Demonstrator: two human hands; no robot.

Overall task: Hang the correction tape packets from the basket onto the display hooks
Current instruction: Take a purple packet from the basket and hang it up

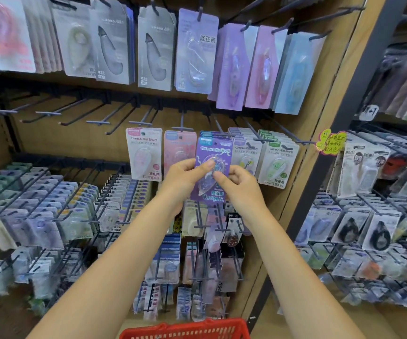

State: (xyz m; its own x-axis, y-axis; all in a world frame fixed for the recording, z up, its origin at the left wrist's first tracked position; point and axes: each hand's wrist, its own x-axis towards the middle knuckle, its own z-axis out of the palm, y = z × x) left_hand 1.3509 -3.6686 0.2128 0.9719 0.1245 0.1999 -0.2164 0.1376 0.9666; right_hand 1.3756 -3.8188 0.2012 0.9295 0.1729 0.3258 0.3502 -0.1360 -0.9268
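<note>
Hands (212,178) around purple packet (212,167) (both thumbs front)

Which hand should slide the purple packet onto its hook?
Probably the left hand: its thumb reaches higher up the purple correction tape packet, nearer the hanging hole; the right hand pinches lower.

A packet (212,167) sits between both hands before the hooks (181,128), basket (185,330) below.

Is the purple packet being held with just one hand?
No, both the left hand and the right hand pinch the purple packet.
</note>
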